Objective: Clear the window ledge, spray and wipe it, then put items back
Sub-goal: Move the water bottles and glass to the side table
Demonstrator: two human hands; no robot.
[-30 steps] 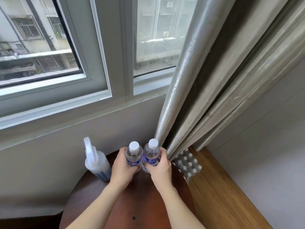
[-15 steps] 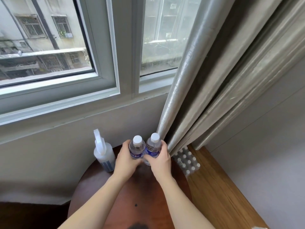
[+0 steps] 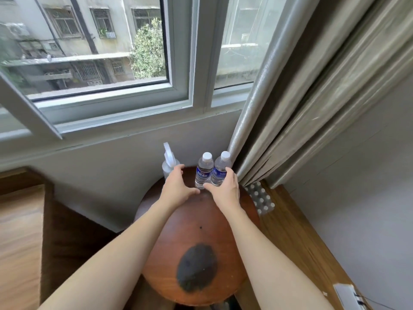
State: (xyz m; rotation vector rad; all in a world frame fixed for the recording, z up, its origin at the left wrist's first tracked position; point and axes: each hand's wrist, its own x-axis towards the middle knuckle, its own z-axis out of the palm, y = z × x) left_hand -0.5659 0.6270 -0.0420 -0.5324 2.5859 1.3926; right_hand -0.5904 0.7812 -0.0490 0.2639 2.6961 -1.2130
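Note:
Two small clear water bottles with white caps and blue labels, the left bottle (image 3: pixel 204 170) and the right bottle (image 3: pixel 220 168), stand side by side at the far edge of a round brown wooden table (image 3: pixel 201 238). My left hand (image 3: pixel 178 189) hovers just left of them with fingers spread, holding nothing. With relaxed fingers, my right hand (image 3: pixel 225 190) rests beside the right bottle, its fingertips near or touching the label. A white spray bottle (image 3: pixel 168 162) stands behind my left hand. The grey window ledge (image 3: pixel 134 128) runs above.
A silver-beige curtain (image 3: pixel 279 97) hangs right of the bottles, close to them. A pack of white-capped bottles (image 3: pixel 260 199) lies on the wooden floor beside the table. A dark round patch (image 3: pixel 196 267) marks the near tabletop. A white wall socket (image 3: pixel 348 296) sits at the lower right.
Both hands have let go of the two water bottles, which now stand on the table. My left hand has drawn away to the left and opened. The camera has risen.

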